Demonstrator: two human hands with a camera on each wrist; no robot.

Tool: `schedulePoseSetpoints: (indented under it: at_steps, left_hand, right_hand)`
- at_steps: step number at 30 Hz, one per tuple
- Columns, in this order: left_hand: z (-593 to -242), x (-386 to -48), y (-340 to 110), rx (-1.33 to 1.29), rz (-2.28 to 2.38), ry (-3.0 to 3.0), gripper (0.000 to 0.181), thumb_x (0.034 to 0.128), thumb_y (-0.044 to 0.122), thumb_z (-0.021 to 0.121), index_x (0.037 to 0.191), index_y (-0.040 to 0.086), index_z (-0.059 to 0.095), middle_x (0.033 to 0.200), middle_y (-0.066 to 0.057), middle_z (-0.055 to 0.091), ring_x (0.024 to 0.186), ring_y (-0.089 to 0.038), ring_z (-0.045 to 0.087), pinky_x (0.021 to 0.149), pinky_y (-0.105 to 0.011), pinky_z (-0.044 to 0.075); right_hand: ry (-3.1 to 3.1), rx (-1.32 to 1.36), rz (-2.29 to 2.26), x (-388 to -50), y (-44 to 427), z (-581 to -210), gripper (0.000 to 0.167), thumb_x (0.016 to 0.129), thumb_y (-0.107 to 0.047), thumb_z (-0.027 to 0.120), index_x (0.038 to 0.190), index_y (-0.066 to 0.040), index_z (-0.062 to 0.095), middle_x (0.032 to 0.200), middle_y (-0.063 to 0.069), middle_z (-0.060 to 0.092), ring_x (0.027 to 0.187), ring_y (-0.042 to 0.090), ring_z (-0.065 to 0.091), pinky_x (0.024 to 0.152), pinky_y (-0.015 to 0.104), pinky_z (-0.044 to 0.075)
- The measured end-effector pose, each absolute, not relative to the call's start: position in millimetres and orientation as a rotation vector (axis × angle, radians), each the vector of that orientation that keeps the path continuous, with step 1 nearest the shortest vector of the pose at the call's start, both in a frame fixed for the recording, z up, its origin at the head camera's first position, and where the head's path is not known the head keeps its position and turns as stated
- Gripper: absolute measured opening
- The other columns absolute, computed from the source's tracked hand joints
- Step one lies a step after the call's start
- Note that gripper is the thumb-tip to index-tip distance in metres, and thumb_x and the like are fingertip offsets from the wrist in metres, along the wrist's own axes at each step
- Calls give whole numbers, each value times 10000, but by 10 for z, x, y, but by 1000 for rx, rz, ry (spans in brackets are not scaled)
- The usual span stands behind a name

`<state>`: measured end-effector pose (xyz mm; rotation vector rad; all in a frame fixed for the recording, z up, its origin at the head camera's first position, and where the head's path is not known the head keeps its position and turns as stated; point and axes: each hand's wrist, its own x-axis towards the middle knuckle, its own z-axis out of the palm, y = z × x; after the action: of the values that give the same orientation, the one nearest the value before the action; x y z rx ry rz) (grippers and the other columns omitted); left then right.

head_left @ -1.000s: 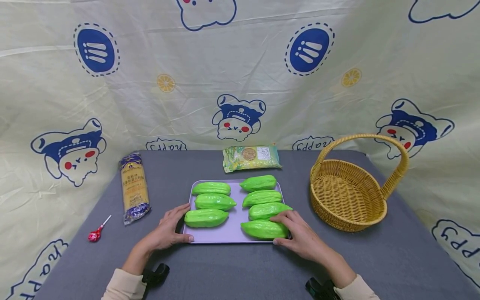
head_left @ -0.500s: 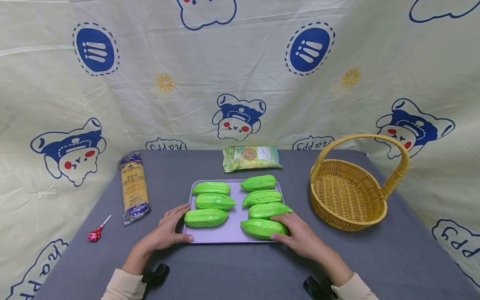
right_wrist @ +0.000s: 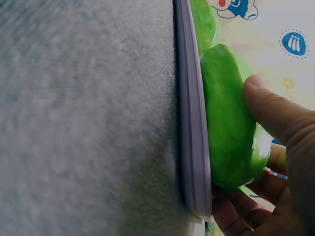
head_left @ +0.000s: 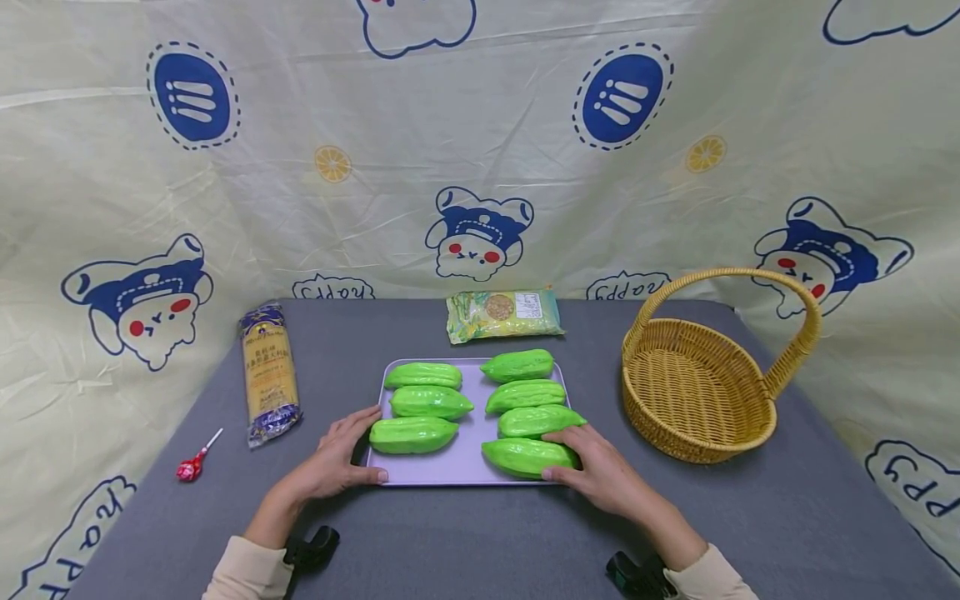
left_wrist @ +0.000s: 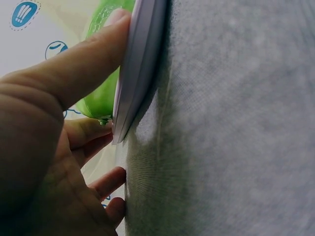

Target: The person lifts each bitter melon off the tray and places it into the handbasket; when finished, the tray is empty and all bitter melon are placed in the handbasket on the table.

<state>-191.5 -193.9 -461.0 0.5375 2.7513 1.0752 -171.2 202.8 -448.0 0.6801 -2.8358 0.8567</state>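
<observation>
A lilac tray (head_left: 465, 473) carries two columns of long, ridged, glossy green fruits; three lie on the left, several on the right. My left hand (head_left: 341, 454) holds the tray's near left corner, its thumb along the front rim and its fingers by the left side. In the left wrist view the thumb (left_wrist: 93, 61) lies across the rim, close to a green fruit (left_wrist: 98, 98). My right hand (head_left: 603, 475) grips the right end of the nearest right-hand fruit (head_left: 525, 458). The right wrist view shows its thumb (right_wrist: 270, 108) on that fruit, with fingers round the end.
A wicker basket (head_left: 693, 437) with a tall handle stands right of the tray. Behind the tray lies a green-yellow packet (head_left: 502, 317). On the left are a blue-and-tan pasta bag (head_left: 268, 375) and a red lollipop (head_left: 191, 469). A printed cloth (head_left: 480, 125) hangs behind the table.
My right hand has shifted slightly left, its thumb rising from the tray's front edge onto the nearest fruit, which has moved back a little. The left hand stays where it was.
</observation>
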Motion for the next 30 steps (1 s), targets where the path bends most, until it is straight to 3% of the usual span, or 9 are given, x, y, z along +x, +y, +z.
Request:
schedulePoseSetpoints:
  at_steps: [5, 13, 22, 30]
  left_hand:
    - [-4609, -1914, -1934, 551, 1071, 2766, 914, 725, 356, 792, 1454, 48, 334, 1517, -152, 301, 1332, -434, 253, 1018, -687, 181]
    - [-4617, -1914, -1936, 564, 1081, 2765, 918, 725, 362, 791, 1454, 44, 332, 1518, -153, 299, 1330, -433, 254, 1015, -681, 182]
    - [-4610, -1909, -1932, 550, 1077, 2757, 922, 731, 366, 785, 1458, 40, 322, 1523, -154, 290, 1334, -434, 246, 1014, -682, 181]
    - [-4605, -1906, -1927, 557, 1073, 2763, 920, 731, 366, 786, 1456, 39, 324, 1523, -152, 292, 1327, -430, 254, 997, -666, 203]
  right_hand:
    - [-2817, 682, 875, -1698, 2059, -4449, 440, 772, -331, 751, 1165, -163, 645, 1125, -34, 648, 1091, 178, 555, 934, 434, 455]
    - [-2793, 682, 874, -1649, 2136, -4314, 454, 766, -348, 746, 1173, -177, 638, 1106, -49, 630, 956, 63, 510, 789, 271, 451]
    - [-2704, 686, 899, -1630, 2326, -4064, 439, 782, -306, 738, 1184, -169, 626, 1090, -65, 634, 956, 35, 485, 755, 274, 434]
    - [-2658, 567, 874, -1634, 2624, -3909, 454, 767, -202, 767, 1186, -102, 625, 1111, 47, 620, 977, 37, 442, 762, 252, 391]
